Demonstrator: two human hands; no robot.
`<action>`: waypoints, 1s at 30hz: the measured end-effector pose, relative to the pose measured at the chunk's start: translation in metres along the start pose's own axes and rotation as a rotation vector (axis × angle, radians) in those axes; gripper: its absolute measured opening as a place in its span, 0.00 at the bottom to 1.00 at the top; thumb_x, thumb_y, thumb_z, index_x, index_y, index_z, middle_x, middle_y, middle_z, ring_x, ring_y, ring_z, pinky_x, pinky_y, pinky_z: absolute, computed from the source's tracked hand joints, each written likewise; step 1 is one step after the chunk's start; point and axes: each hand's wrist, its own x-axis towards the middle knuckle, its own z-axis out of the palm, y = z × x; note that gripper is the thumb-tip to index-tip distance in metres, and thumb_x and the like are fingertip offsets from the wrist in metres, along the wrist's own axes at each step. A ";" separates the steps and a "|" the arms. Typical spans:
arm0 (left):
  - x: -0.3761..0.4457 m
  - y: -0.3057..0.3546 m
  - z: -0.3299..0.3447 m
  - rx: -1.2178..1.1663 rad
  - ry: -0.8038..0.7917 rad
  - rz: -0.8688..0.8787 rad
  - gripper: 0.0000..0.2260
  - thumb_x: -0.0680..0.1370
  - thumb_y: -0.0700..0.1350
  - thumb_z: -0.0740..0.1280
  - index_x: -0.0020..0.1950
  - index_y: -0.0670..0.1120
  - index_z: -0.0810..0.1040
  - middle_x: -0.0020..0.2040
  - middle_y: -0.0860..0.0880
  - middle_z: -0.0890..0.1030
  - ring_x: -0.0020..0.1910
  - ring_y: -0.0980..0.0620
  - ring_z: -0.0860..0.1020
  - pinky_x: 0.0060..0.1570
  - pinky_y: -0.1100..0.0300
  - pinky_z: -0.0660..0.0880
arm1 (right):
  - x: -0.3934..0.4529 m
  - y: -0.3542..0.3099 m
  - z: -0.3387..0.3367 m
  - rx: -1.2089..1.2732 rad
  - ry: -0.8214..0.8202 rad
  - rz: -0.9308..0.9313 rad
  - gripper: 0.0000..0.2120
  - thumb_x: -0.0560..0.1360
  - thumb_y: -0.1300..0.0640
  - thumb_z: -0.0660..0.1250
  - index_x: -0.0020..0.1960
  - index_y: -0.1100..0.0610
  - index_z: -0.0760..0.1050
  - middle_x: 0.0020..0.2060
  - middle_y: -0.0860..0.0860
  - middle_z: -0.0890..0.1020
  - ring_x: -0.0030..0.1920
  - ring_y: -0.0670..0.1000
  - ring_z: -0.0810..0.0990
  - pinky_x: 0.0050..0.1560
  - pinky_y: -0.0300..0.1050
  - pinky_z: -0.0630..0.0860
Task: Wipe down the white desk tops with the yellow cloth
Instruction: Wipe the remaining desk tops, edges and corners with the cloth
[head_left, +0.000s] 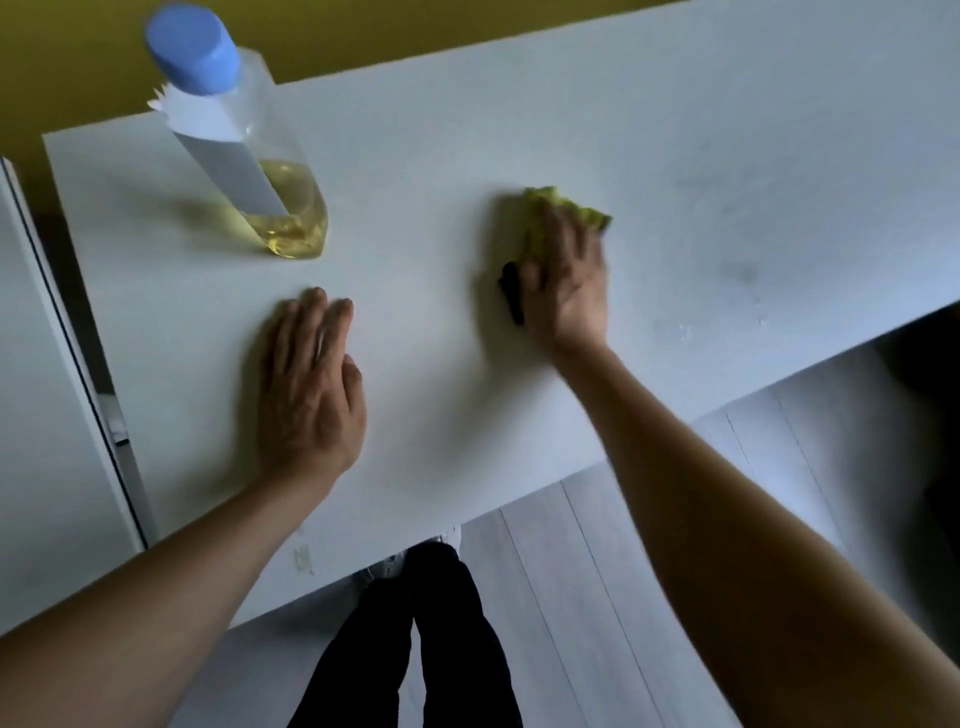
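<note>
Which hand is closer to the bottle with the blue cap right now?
Left. The left hand lies flat on the white desk just in front of the bottle. The right hand presses the yellow cloth farther to the bottle's right.

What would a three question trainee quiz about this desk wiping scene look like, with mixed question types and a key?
1. True or false: the right hand presses the crumpled yellow cloth against the white desk top.
2. Multiple choice: the left hand is A) gripping the bottle, B) resting flat on the desk top, C) holding the cloth.
3. Fill in: the clear plastic bottle of yellow liquid has a ____ cap.

Key: 1 true; 2 B; 3 blue.
</note>
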 end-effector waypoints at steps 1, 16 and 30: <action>0.000 0.000 0.001 -0.011 0.012 0.012 0.23 0.84 0.42 0.55 0.79 0.41 0.69 0.80 0.38 0.67 0.80 0.35 0.64 0.79 0.41 0.59 | -0.016 -0.013 0.010 0.006 -0.044 -0.096 0.31 0.75 0.47 0.60 0.76 0.59 0.68 0.72 0.61 0.71 0.73 0.64 0.68 0.73 0.60 0.65; -0.001 -0.007 0.009 -0.039 0.068 0.044 0.21 0.85 0.40 0.54 0.77 0.41 0.70 0.79 0.39 0.69 0.79 0.36 0.64 0.79 0.41 0.59 | -0.112 0.042 -0.036 -0.018 -0.049 -0.033 0.30 0.77 0.51 0.61 0.78 0.56 0.66 0.75 0.58 0.69 0.74 0.59 0.66 0.75 0.53 0.64; 0.001 -0.008 0.009 0.024 0.043 0.012 0.21 0.84 0.40 0.54 0.77 0.41 0.71 0.79 0.39 0.69 0.78 0.35 0.66 0.80 0.44 0.58 | -0.182 -0.088 0.029 0.077 -0.192 -0.233 0.32 0.78 0.47 0.60 0.78 0.58 0.64 0.74 0.62 0.68 0.77 0.62 0.63 0.79 0.58 0.54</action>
